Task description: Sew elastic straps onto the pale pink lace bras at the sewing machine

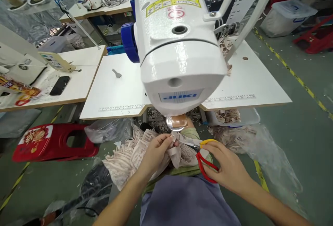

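My left hand (161,148) pinches a pale beige fabric strip (175,155) between thumb and fingers, just below the sewing machine's front end. In my right hand (226,163) is a pair of scissors (201,158) with one yellow and one red handle. Their blades point left toward the strip by my left fingers; whether they touch it I cannot tell. A heap of pale lace-edged fabric (130,156) lies over my lap and to the left. Above my hands stands a white JUKI sewing machine (182,59), with a round metal part (177,122) under its head.
The white table (117,87) has printed rulers along its front edge. A red stool (57,142) stands at left. Beneath the table's right side is a clear bin (249,116) of beige pieces, with plastic bags (270,160) nearby. A phone (59,85) lies on the left table.
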Motion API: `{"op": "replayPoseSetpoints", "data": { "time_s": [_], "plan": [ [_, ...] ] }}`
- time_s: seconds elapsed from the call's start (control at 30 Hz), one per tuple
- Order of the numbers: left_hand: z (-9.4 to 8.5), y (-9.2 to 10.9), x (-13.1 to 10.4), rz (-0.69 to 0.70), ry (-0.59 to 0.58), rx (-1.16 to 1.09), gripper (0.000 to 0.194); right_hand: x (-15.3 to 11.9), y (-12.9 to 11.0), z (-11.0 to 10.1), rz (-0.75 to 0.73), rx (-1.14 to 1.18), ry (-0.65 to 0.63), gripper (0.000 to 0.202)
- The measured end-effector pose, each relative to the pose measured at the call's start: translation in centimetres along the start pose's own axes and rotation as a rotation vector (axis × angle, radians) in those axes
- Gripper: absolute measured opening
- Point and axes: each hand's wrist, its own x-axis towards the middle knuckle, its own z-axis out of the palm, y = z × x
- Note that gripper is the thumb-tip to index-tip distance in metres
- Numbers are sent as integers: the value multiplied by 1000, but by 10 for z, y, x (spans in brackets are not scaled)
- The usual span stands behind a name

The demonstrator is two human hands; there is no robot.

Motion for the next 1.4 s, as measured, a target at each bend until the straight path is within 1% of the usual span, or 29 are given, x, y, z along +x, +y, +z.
{"op": "replayPoseSetpoints", "data": {
  "time_s": [0.07, 0.17, 0.27, 0.33, 0.37, 0.43, 0.5, 0.6, 0.77, 0.9, 1.0, 1.1, 1.23, 1.3, 1.33, 1.4],
  "plan": [
    [1, 2, -2, 29, -38, 74, 41, 10, -5, 11, -12, 8, 9, 33],
    [1, 2, -3, 66, -76, 164, 36, 22, -4, 20, -45, 30, -6, 32],
    [0, -2, -3, 108, -50, 211, 25, 25, 0, 23, -48, 77, -47, 32],
    [-1, -5, -3, 111, -24, 225, 20, 22, 3, 23, -19, 143, -88, 32],
    [-1, -6, -3, 105, -19, 224, 20, 19, 5, 22, 8, 179, -108, 33],
    [-3, -6, -3, 98, -27, 218, 25, 12, 7, 21, 78, 239, -108, 33],
    [-6, -3, -2, 118, -31, 231, 32, 5, 7, 20, 139, 283, -73, 31],
    [-10, 0, -1, 129, -25, 266, 37, 0, 2, 23, 166, 333, -30, 33],
    [-12, 0, 3, 108, -48, 290, 39, 12, -10, 32, 134, 347, -39, 37],
    [-13, 1, 4, 140, -32, 373, 35, 25, -11, 37, 145, 356, -59, 32],
    [-16, 2, 4, 156, -15, 401, 32, 29, -8, 36, 156, 354, -98, 31],
    [-16, 0, 4, 159, 13, 400, 31, 27, -3, 36, 152, 353, -116, 31],
    [-16, -1, 5, 177, 79, 310, 30, 17, 7, 33, 176, 335, -102, 30],
    [-18, -1, 5, 211, 113, 298, 26, 12, 18, 27, 196, 307, -104, 30],
    [-20, -1, 5, 245, 129, 336, 25, 10, 25, 21, 199, 294, -120, 29],
    [-26, -2, 5, 343, 162, 493, 23, 14, 41, 5, 218, 249, -175, 29]
  ]
}}
